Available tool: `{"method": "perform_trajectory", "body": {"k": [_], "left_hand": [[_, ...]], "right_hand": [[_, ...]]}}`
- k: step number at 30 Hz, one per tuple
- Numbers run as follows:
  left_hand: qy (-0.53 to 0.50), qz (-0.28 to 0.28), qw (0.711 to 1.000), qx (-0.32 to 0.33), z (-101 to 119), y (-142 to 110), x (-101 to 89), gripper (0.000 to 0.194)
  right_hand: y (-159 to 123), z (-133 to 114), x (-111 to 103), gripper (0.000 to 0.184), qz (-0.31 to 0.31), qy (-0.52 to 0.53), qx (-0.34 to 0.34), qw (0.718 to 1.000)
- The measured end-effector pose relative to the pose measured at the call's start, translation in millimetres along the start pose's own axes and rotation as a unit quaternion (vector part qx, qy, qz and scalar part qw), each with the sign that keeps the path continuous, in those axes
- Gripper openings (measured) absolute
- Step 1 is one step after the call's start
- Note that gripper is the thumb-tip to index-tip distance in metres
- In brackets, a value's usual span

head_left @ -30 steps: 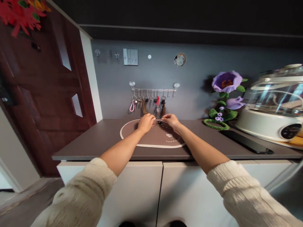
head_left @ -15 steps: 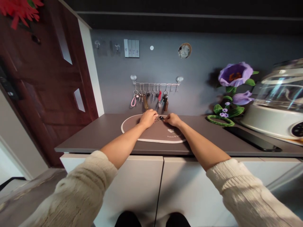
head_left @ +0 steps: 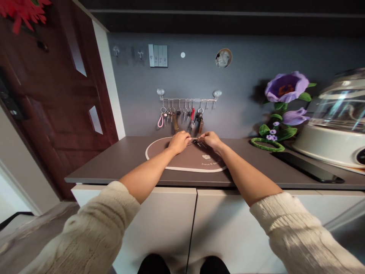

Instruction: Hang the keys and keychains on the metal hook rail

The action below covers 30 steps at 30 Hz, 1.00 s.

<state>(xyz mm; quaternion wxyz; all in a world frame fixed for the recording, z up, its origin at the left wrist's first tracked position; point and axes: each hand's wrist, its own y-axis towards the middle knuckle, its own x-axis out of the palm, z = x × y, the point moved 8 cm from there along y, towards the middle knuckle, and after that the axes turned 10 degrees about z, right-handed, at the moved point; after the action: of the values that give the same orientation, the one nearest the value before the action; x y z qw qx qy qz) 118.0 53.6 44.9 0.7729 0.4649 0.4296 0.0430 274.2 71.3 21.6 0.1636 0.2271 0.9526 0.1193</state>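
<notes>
A small bunch of keys with a dark piece among them is between my hands, just above the far part of a brown mat with a pale rim. My left hand is closed, its thumb and fingertips pinching the left side of the bunch. From the other side my right hand pinches the keys as well, a few of them dangling below its fingertips. Behind both hands, more key rings hang from a clear hook rail on the grey wall.
On the right of the countertop are a black phone, a purple flower decoration with a green base, and a white appliance with a clear lid. A dark red door stands at left. A dark shelf runs overhead.
My right hand has risen slightly and turned, and several keys now show beneath its fingers. My left hand has barely moved. The view has shifted a little.
</notes>
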Motion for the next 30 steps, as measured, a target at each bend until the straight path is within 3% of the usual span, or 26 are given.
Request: {"method": "perform_trajectory", "body": {"k": [10, 17, 25, 30], "left_hand": [[-0.017, 0.007, 1.0, 0.024, 1.9, 1.3, 4.1, 0.019], [-0.049, 0.025, 0.998, 0.023, 8.5, 1.2, -2.2, 0.021], [-0.08, 0.051, 0.995, 0.017, 13.7, 1.5, -9.3, 0.024], [-0.099, 0.058, 0.993, 0.002, 10.0, 3.2, -8.9, 0.019]], "right_hand": [[-12.7, -26.3, 3.8, 0.015, -0.054, 0.177, -0.002, 0.983], [-15.5, -39.1, 5.9, 0.014, -0.085, 0.211, -0.03, 0.973], [-19.6, -47.0, 14.0, 0.027, -0.16, 0.244, -0.062, 0.954], [-21.4, -50.8, 13.4, 0.027, -0.161, 0.266, -0.057, 0.949]]}}
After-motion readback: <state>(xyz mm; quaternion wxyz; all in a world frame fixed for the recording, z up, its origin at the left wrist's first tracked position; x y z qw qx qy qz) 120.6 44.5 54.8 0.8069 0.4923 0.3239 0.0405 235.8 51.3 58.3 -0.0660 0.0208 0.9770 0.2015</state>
